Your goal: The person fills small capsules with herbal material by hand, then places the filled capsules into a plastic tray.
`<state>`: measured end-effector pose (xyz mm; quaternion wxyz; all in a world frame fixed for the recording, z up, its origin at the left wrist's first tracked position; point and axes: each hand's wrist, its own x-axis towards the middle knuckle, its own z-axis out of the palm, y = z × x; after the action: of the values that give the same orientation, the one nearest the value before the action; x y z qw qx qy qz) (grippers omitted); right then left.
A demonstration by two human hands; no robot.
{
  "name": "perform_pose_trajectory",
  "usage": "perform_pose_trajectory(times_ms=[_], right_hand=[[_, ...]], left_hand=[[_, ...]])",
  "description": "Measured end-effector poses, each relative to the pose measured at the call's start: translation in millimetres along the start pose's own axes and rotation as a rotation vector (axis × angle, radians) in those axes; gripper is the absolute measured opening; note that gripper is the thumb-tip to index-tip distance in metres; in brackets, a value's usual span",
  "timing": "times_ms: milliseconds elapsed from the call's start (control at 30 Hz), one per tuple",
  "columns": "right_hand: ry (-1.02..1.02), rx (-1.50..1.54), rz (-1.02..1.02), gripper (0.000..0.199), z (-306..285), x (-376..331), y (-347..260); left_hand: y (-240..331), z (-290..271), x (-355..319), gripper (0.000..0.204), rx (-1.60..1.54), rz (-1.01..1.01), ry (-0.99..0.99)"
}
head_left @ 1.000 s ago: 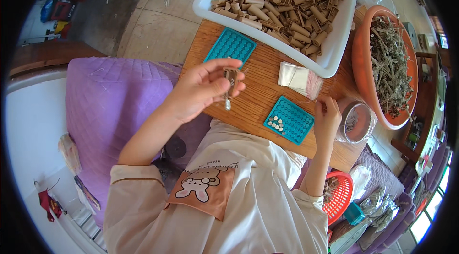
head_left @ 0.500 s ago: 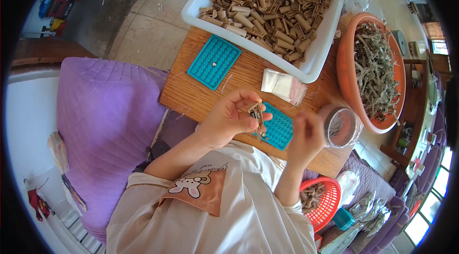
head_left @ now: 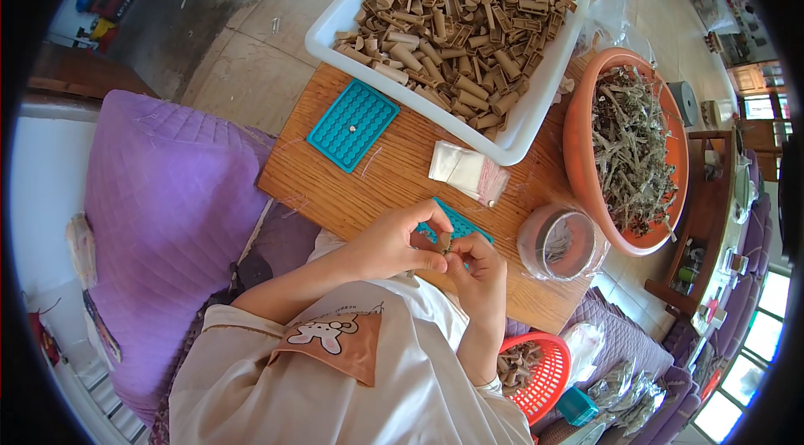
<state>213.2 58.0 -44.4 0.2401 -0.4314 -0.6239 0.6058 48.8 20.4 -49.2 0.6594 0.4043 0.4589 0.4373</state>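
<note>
In front of my chest, my left hand (head_left: 392,242) pinches a small brown half-tube piece (head_left: 446,241) between thumb and fingers. My right hand (head_left: 479,271) meets it there, thumb and fingertips closed on the same piece. The fingers cover most of it, so its inside is hidden. Just beyond my fingers lies a teal dimpled mat (head_left: 457,221), partly covered by the hands. A second teal dimpled mat (head_left: 347,123) with one small pale bit (head_left: 353,128) on it lies farther left on the wooden table (head_left: 327,198).
A white tray (head_left: 322,33) heaped with brown half-tubes (head_left: 456,35) stands at the back. To the right are an orange basin (head_left: 578,148) of dry grey-green stalks (head_left: 632,152) and a clear jar (head_left: 536,244). Small plastic bags (head_left: 465,170) lie mid-table; a red basket (head_left: 548,378) sits low right.
My right hand has come from beside the jar to the piece in my left hand, and its fingertips now close on it. The whole view has shifted slightly.
</note>
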Motion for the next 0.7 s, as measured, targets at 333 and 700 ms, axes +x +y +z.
perform_pose_trajectory(times_ms=[333, 700], right_hand=[[0.174, 0.280, 0.096, 0.006, -29, -29, 21], [0.088, 0.402, -0.364, 0.003, -36, -27, 18]], left_hand=[[30, -27, 38, 0.025, -0.194, 0.114, 0.385], [66, -64, 159, 0.019, 1.160, 0.359, 0.257]])
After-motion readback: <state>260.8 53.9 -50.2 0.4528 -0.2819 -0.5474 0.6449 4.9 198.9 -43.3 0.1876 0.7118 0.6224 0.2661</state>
